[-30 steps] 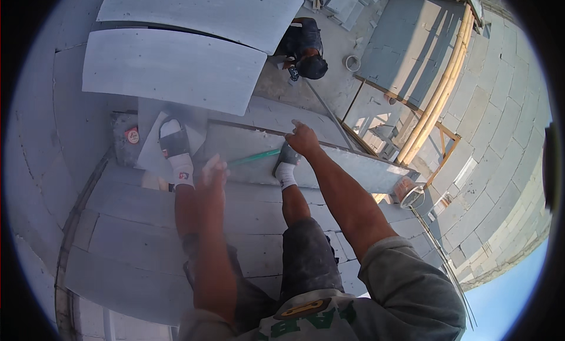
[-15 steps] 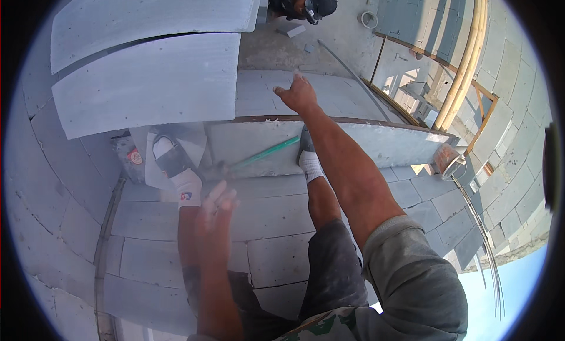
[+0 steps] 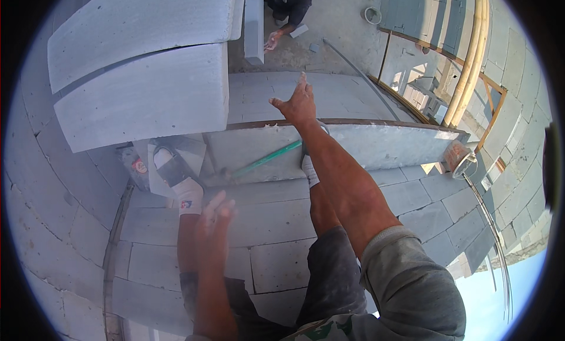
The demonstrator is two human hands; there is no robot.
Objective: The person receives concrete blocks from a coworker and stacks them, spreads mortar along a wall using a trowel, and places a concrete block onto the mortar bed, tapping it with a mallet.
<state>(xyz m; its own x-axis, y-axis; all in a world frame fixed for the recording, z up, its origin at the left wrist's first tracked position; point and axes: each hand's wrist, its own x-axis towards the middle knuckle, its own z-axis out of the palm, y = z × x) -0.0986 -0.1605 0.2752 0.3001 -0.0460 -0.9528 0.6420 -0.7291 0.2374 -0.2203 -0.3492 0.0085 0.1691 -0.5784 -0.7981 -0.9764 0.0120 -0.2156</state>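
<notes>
My right hand [image 3: 297,104] reaches forward past the plank edge, thumb and fingers spread, holding nothing. Beyond it, a co-worker's hand [image 3: 272,42] is at the lower end of a long grey-white block [image 3: 254,26] standing upright beside the stack. Two big pale blocks, an upper one [image 3: 147,26] and a lower one [image 3: 144,96], lie at the left. My left hand [image 3: 213,217], hazy in the picture, is raised above my left leg, fingers apart and nothing in them. Near it, a hammer-like tool with a green handle [image 3: 268,158] lies on the grey plank [image 3: 365,145].
My feet rest at the plank, the left one on pale pieces near a dusty dark container [image 3: 140,164]. A bucket [image 3: 458,158] stands at the plank's right end. Bamboo poles [image 3: 471,58] rise at right. Another bucket [image 3: 372,15] sits on the lower floor near the co-worker [image 3: 288,5].
The long block has come into view beside the stack, with the co-worker's hand at it. My right hand's fingers have spread wider. The view has shifted slightly.
</notes>
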